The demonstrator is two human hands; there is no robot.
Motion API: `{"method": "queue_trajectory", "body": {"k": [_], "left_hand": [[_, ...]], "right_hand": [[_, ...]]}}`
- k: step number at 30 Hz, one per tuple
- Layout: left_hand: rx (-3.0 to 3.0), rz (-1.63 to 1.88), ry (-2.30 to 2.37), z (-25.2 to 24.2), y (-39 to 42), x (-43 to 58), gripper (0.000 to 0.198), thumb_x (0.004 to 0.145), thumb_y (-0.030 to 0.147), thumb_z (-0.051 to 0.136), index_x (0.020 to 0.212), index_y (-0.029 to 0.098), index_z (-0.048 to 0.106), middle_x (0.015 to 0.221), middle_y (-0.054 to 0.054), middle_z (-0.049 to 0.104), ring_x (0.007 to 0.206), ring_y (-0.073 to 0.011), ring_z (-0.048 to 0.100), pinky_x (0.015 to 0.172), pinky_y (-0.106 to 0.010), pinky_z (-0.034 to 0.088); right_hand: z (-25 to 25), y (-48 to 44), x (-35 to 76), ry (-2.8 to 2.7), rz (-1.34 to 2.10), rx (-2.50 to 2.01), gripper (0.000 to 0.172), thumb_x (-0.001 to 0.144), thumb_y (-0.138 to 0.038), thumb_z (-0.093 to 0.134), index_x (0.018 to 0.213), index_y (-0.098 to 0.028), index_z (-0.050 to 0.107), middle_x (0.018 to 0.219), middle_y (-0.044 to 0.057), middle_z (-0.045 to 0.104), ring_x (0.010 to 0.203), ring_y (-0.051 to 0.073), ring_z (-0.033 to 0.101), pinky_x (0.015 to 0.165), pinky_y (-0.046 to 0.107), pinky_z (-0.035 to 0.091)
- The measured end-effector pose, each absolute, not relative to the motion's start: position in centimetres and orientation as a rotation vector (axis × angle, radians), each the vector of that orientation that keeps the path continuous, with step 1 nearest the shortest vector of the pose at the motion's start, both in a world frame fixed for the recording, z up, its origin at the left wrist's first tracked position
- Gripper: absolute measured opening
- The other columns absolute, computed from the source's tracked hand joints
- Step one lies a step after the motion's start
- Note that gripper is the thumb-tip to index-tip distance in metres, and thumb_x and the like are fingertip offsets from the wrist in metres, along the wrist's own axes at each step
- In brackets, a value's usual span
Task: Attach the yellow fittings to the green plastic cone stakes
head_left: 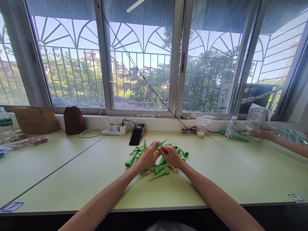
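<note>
A pile of hollow green plastic cones (pixel 159 173) lies on the table, mixed with small yellow pieces (pixel 148 172). Over this pile my left hand (pixel 149 155) is closed around one green cone (pixel 162 143), whose pointed end sticks out up and to the right. My right hand (pixel 170 154) meets it from the right, fingertips pinched together close to the held cone. Whatever sits between those right fingertips is too small and too covered to make out. Both hands hide the middle of the pile.
Behind the pile lie a black phone (pixel 135 136) and a power strip (pixel 111 132) with cables. A plastic cup (pixel 201 131) and a bottle (pixel 231 127) stand back right, near another person's hand (pixel 260 134). A brown pouch (pixel 74 120) and cardboard box (pixel 35 120) stand back left.
</note>
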State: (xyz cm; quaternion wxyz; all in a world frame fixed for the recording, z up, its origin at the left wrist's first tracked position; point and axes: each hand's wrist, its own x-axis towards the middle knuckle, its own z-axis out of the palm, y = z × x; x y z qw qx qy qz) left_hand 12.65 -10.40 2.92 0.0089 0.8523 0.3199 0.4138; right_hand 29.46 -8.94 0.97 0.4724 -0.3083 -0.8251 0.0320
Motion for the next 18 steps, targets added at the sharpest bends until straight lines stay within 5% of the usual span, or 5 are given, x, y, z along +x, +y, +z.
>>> {"method": "queue_trajectory", "body": {"k": [18], "left_hand": [[2.732, 1.235, 0.974, 2.72, -10.04, 12.61, 0.053, 0.077, 0.006, 0.053, 0.127, 0.023, 0.045, 0.116, -0.008, 0.055, 0.11, -0.0226, 0.052, 0.094, -0.036, 0.044]], "right_hand": [[0.9, -9.11, 29.51, -2.063, 0.104, -0.786, 0.028, 0.091, -0.025, 0.049, 0.064, -0.018, 0.054, 0.057, -0.001, 0.052, 0.052, 0.011, 0.043, 0.054, 0.023, 0.029]]}}
